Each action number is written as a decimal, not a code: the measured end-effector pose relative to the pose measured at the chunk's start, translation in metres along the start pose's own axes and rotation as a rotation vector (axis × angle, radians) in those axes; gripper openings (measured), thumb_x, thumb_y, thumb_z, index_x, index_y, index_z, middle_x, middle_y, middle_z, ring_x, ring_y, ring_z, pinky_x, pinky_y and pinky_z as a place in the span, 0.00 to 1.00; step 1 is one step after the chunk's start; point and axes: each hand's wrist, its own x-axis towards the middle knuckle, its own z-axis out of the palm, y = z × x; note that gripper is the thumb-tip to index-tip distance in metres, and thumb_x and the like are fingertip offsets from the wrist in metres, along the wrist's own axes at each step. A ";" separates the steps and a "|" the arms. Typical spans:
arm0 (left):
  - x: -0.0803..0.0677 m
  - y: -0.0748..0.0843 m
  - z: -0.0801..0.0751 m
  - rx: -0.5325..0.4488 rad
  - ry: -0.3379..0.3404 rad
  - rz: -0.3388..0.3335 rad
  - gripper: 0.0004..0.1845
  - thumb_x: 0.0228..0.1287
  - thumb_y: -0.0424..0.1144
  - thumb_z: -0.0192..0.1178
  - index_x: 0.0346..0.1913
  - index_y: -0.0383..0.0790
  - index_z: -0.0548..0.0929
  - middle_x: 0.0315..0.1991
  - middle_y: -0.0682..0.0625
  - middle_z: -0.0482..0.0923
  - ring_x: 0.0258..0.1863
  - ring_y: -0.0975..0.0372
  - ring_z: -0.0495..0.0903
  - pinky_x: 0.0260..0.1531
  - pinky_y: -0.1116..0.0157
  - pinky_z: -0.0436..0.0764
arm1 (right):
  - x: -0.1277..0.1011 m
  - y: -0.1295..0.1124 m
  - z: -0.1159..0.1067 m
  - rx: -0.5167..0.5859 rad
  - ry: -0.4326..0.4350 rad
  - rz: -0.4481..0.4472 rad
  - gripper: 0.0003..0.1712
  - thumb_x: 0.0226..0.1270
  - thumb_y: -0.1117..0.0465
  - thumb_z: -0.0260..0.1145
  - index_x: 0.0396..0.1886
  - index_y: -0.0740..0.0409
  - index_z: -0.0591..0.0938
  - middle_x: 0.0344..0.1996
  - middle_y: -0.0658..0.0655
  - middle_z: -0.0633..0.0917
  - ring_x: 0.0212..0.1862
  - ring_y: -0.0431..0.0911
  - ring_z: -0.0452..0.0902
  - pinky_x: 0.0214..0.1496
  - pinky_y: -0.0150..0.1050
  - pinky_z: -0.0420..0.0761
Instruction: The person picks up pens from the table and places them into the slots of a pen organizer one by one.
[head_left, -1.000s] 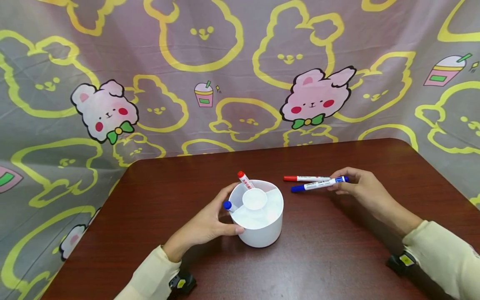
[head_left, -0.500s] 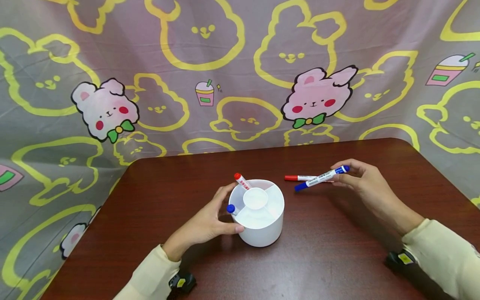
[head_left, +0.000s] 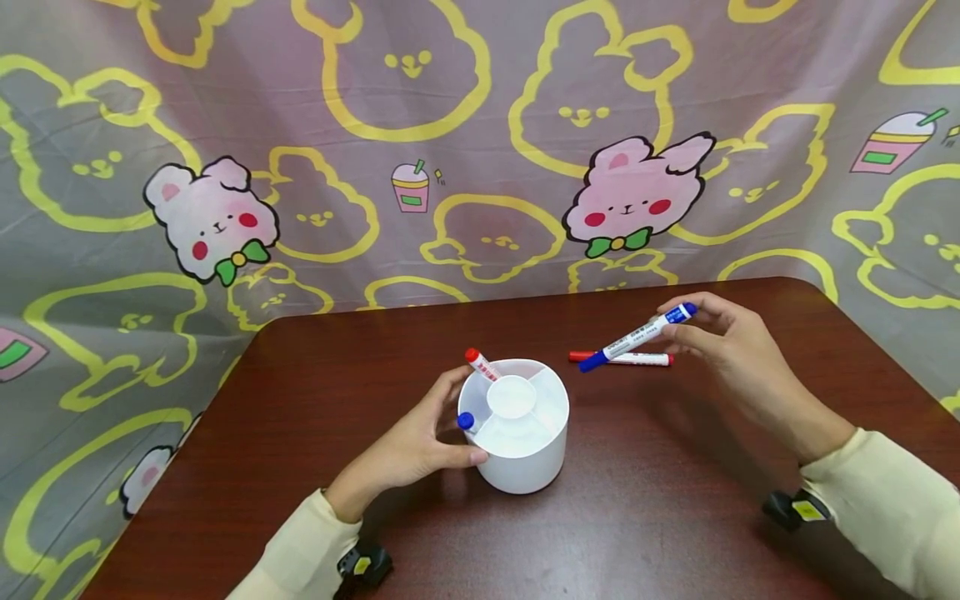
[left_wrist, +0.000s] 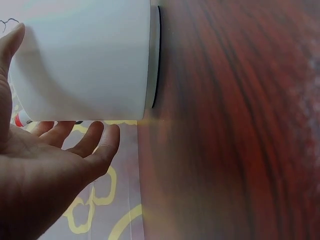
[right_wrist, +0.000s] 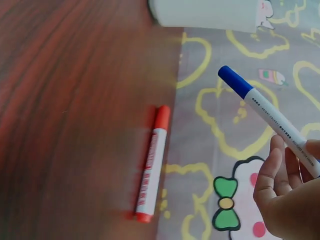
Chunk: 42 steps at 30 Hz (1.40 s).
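Observation:
A white round pen holder (head_left: pixel 522 468) with divided compartments stands on the table. My left hand (head_left: pixel 408 450) holds it from the left, thumb on the near side and fingers behind. Inside the holder a red-capped marker (head_left: pixel 482 364) leans at the back left and a blue-capped marker (head_left: pixel 466 422) at the left. My right hand (head_left: pixel 742 362) pinches a blue marker (head_left: pixel 633 337) by one end, above the table, its capped end slanting down toward the holder. Below and behind it a red marker (right_wrist: pixel 152 170) lies on the table, its full length visible in the right wrist view.
The dark brown wooden table (head_left: pixel 660 517) has rounded back corners. Behind it hangs a grey-pink curtain (head_left: pixel 480 150) with yellow outlines and cartoon rabbits. Both forearms wear light sleeves, with small black devices at the wrists.
My right hand has lifted the blue marker off the table, above the red one, and tilted it more steeply. The left hand stays at the holder; the markers in it have shifted slightly.

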 end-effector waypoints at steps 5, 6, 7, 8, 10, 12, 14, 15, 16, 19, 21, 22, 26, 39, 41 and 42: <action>0.001 -0.002 0.000 -0.010 -0.001 -0.010 0.53 0.59 0.39 0.78 0.80 0.46 0.54 0.77 0.42 0.66 0.72 0.45 0.71 0.70 0.42 0.73 | 0.002 -0.009 0.004 0.139 -0.023 -0.033 0.10 0.73 0.71 0.67 0.51 0.65 0.83 0.39 0.51 0.90 0.36 0.43 0.89 0.44 0.32 0.88; 0.001 -0.002 0.000 -0.011 -0.001 -0.011 0.53 0.59 0.39 0.78 0.80 0.46 0.54 0.77 0.42 0.66 0.72 0.45 0.71 0.70 0.42 0.73 | 0.002 -0.011 0.005 0.151 -0.024 -0.036 0.10 0.73 0.72 0.67 0.51 0.65 0.83 0.39 0.52 0.90 0.37 0.44 0.89 0.45 0.32 0.88; 0.001 -0.002 0.000 -0.012 -0.002 -0.009 0.53 0.59 0.39 0.78 0.80 0.46 0.54 0.77 0.42 0.66 0.72 0.45 0.71 0.70 0.42 0.73 | 0.002 -0.012 0.005 0.162 -0.025 -0.036 0.09 0.73 0.72 0.67 0.51 0.65 0.83 0.39 0.52 0.89 0.37 0.44 0.89 0.45 0.32 0.88; 0.001 -0.002 0.000 -0.011 -0.001 -0.007 0.53 0.59 0.39 0.78 0.80 0.46 0.54 0.77 0.42 0.66 0.73 0.45 0.71 0.70 0.42 0.73 | 0.002 -0.014 0.006 0.177 -0.027 -0.040 0.09 0.73 0.72 0.66 0.50 0.65 0.84 0.39 0.53 0.89 0.38 0.44 0.89 0.45 0.33 0.88; 0.000 -0.001 0.000 -0.013 -0.002 -0.005 0.54 0.59 0.39 0.78 0.81 0.45 0.54 0.76 0.42 0.66 0.73 0.45 0.71 0.70 0.42 0.73 | 0.003 -0.016 0.007 0.193 -0.027 -0.041 0.09 0.73 0.73 0.66 0.50 0.64 0.84 0.39 0.53 0.89 0.37 0.44 0.89 0.45 0.33 0.88; 0.000 -0.001 0.000 -0.013 -0.003 -0.001 0.54 0.59 0.40 0.78 0.81 0.45 0.53 0.76 0.41 0.66 0.72 0.45 0.71 0.70 0.43 0.73 | 0.003 -0.018 0.010 0.211 -0.028 -0.046 0.09 0.73 0.73 0.66 0.49 0.64 0.84 0.38 0.53 0.89 0.37 0.44 0.88 0.45 0.34 0.89; 0.000 0.000 0.000 -0.015 -0.004 0.001 0.54 0.59 0.40 0.79 0.81 0.45 0.53 0.76 0.41 0.67 0.72 0.45 0.71 0.70 0.44 0.73 | 0.003 -0.020 0.012 0.232 -0.032 -0.053 0.09 0.73 0.73 0.65 0.49 0.63 0.84 0.37 0.53 0.89 0.36 0.44 0.89 0.45 0.34 0.89; 0.000 0.000 0.000 -0.016 -0.004 0.001 0.54 0.59 0.40 0.78 0.81 0.45 0.53 0.76 0.41 0.67 0.72 0.45 0.71 0.70 0.44 0.73 | 0.003 -0.020 0.014 0.237 -0.034 -0.055 0.09 0.74 0.74 0.65 0.49 0.63 0.84 0.37 0.53 0.89 0.36 0.44 0.89 0.44 0.34 0.89; 0.000 0.000 0.000 -0.014 -0.004 0.002 0.54 0.60 0.40 0.78 0.81 0.45 0.53 0.75 0.41 0.67 0.72 0.45 0.72 0.69 0.45 0.74 | 0.003 -0.021 0.016 0.243 -0.036 -0.056 0.08 0.74 0.74 0.65 0.49 0.63 0.84 0.36 0.53 0.89 0.36 0.44 0.89 0.44 0.34 0.89; 0.000 0.000 0.001 -0.015 -0.006 -0.004 0.54 0.60 0.40 0.78 0.81 0.45 0.53 0.75 0.40 0.66 0.71 0.45 0.72 0.69 0.46 0.74 | 0.001 -0.023 0.022 0.249 -0.044 -0.051 0.08 0.74 0.73 0.65 0.49 0.64 0.83 0.36 0.53 0.89 0.36 0.44 0.88 0.45 0.34 0.88; 0.000 -0.001 0.001 -0.011 -0.005 -0.011 0.54 0.60 0.40 0.78 0.81 0.45 0.53 0.75 0.41 0.66 0.72 0.45 0.72 0.69 0.46 0.74 | 0.000 -0.024 0.026 0.240 -0.051 -0.045 0.08 0.74 0.73 0.65 0.49 0.65 0.82 0.36 0.53 0.89 0.36 0.44 0.88 0.44 0.33 0.88; 0.000 -0.001 0.001 -0.009 -0.005 -0.014 0.53 0.60 0.40 0.78 0.81 0.46 0.53 0.75 0.41 0.66 0.72 0.46 0.71 0.69 0.46 0.74 | -0.001 -0.025 0.028 0.229 -0.053 -0.044 0.08 0.74 0.72 0.65 0.49 0.65 0.81 0.37 0.52 0.89 0.37 0.44 0.88 0.44 0.33 0.88; 0.000 -0.002 0.001 -0.008 0.003 -0.016 0.54 0.59 0.40 0.78 0.81 0.47 0.54 0.75 0.42 0.66 0.72 0.46 0.71 0.70 0.44 0.73 | -0.002 -0.027 0.038 0.177 -0.057 -0.039 0.07 0.74 0.70 0.67 0.49 0.64 0.80 0.38 0.50 0.90 0.36 0.42 0.86 0.43 0.33 0.88; 0.002 0.002 0.002 0.030 0.007 -0.056 0.57 0.58 0.45 0.79 0.82 0.47 0.52 0.76 0.42 0.64 0.73 0.44 0.70 0.70 0.42 0.74 | 0.000 -0.022 0.064 0.062 -0.095 0.001 0.11 0.74 0.68 0.68 0.52 0.55 0.81 0.41 0.49 0.88 0.39 0.42 0.84 0.44 0.33 0.87; 0.001 0.002 0.001 0.040 0.008 -0.068 0.58 0.58 0.46 0.79 0.83 0.47 0.51 0.77 0.42 0.63 0.74 0.44 0.69 0.70 0.42 0.74 | 0.001 -0.021 0.068 0.028 -0.099 0.017 0.12 0.74 0.66 0.68 0.53 0.53 0.81 0.42 0.49 0.87 0.40 0.43 0.83 0.44 0.33 0.86; 0.001 0.002 0.001 0.044 0.007 -0.070 0.58 0.58 0.47 0.79 0.84 0.46 0.51 0.77 0.42 0.63 0.74 0.44 0.69 0.70 0.42 0.74 | 0.001 -0.021 0.070 0.010 -0.098 0.024 0.13 0.74 0.65 0.68 0.54 0.51 0.81 0.43 0.49 0.86 0.40 0.43 0.82 0.44 0.33 0.86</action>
